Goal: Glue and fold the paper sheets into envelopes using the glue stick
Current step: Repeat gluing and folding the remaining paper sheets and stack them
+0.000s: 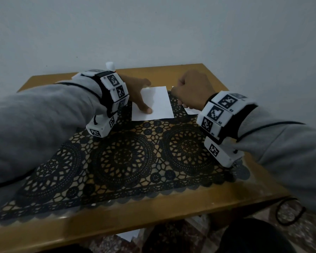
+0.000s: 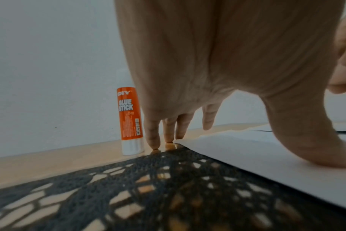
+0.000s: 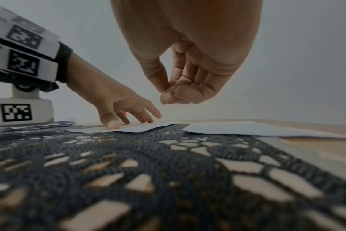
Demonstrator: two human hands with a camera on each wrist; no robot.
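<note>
Farthest left of the paper sheet (image 1: 154, 105), just beyond its far left corner: glue stick (image 2: 130, 121), orange with a white base, upright on the bare wood of the table (image 1: 199, 212) against the wall (image 1: 153, 33), capped, touched by nothing. Next, left hand (image 1: 135, 92), spread wide and holding nothing: thumb (image 2: 314, 150) pressed flat on the sheet's near left part, outer fingers (image 2: 153, 136) straight, tips down on the tabletop right at the sheet's far left corner, index finger lifted clear above the far edge. Under the thumb, the paper sheet itself, white and flat, lying partly on the black lace mat (image 1: 128, 157), far end reaching past the mat onto wood; right edge slightly wavy in the right wrist view. Right of the sheet, apart from it, right hand (image 1: 192, 92) raised off the table, fingers (image 3: 186, 92) curled loosely inward with thumb tip near the index, nothing in its grasp. Below and beyond that hand, to the right of the sheet, more white paper (image 3: 247, 127) lying flat, partly on the mat, partly on wood. Grey sleeves (image 1: 35, 115) and white marker-tagged wrist rigs (image 1: 219, 112) on both arms.
</note>
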